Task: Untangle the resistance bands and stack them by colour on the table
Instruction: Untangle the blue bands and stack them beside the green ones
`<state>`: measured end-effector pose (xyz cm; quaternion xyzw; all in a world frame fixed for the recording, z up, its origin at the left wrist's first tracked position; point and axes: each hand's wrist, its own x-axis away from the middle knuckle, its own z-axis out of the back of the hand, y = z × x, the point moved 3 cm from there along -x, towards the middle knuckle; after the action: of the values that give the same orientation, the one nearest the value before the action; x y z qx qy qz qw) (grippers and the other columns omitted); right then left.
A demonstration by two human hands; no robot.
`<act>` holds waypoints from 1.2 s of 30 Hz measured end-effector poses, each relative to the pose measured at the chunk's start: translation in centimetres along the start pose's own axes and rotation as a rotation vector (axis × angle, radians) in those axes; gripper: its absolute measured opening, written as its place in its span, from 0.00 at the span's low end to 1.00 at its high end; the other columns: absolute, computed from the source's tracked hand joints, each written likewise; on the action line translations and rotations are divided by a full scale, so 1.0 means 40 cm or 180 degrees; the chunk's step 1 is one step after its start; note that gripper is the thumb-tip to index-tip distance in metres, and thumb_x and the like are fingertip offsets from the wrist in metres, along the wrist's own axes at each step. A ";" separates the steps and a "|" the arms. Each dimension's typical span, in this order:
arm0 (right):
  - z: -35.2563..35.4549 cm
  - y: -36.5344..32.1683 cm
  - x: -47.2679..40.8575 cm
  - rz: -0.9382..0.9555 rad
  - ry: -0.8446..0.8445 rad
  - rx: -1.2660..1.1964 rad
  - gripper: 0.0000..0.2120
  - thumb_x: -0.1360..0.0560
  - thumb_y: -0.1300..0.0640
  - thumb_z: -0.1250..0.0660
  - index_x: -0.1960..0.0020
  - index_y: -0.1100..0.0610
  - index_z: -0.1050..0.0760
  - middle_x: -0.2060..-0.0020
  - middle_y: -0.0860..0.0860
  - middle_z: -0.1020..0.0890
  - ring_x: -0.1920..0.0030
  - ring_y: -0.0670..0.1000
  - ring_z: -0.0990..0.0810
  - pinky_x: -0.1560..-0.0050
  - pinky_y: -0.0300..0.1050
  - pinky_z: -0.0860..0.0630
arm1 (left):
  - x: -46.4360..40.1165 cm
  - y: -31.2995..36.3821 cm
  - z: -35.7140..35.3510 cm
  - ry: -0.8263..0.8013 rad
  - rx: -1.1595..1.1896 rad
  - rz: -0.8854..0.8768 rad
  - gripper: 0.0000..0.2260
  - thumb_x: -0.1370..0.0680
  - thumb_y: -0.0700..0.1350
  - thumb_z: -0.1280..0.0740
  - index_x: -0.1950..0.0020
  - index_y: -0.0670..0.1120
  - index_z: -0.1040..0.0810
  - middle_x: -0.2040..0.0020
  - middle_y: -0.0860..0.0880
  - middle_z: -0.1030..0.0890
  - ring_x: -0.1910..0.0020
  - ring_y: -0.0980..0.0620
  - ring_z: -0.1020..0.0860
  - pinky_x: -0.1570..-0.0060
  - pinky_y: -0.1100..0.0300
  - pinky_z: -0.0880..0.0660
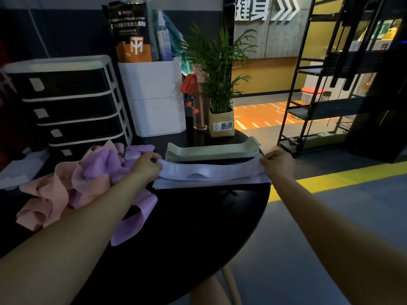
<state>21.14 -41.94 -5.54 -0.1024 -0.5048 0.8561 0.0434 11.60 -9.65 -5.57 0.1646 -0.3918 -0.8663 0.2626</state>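
Forearms: nearest the lens, both reaching out over the round black table [198,227].
Table: carries everything, sorted work toward the far right edge, unsorted toward the left.
Tangle: pink and purple bands [72,183] heaped loose at the left, knotted through one another, one purple tail trailing toward the near rim.
Green stack [211,150]: flat and squared, just behind the pale one (looks finished, though no green visible in the heap proves it).
Pale lilac stack [211,183]: flat pile in front of the green, near the right rim.
Top band [209,170]: stretched lengthwise just over the lilac stack, middle sagging in a ripple, not yet lying flat.
Left hand [146,165]: pinching the band's left end, fingers curled over it.
Right hand [278,162]: pinching the right end likewise.
Step in hand: likely laying one freed lilac band onto its pile.
Next move: lowering both ends evenly, aligning edges, letting go, then back to the heap for pink or purple.
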 end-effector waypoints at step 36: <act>-0.198 -0.142 0.125 0.1913 -0.2299 0.2239 0.41 0.32 0.43 0.28 0.26 0.53 0.42 0.29 0.54 0.39 0.28 0.58 0.42 0.30 0.55 0.39 | 0.013 0.007 0.015 -0.1313 -0.1330 -0.1261 0.43 0.35 0.48 0.22 0.26 0.47 0.41 0.28 0.46 0.39 0.29 0.49 0.39 0.34 0.63 0.42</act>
<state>17.82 -31.52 -4.93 0.0777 -0.1219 0.9275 -0.3446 10.98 -9.75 -5.00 0.0017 -0.2114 -0.9768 0.0329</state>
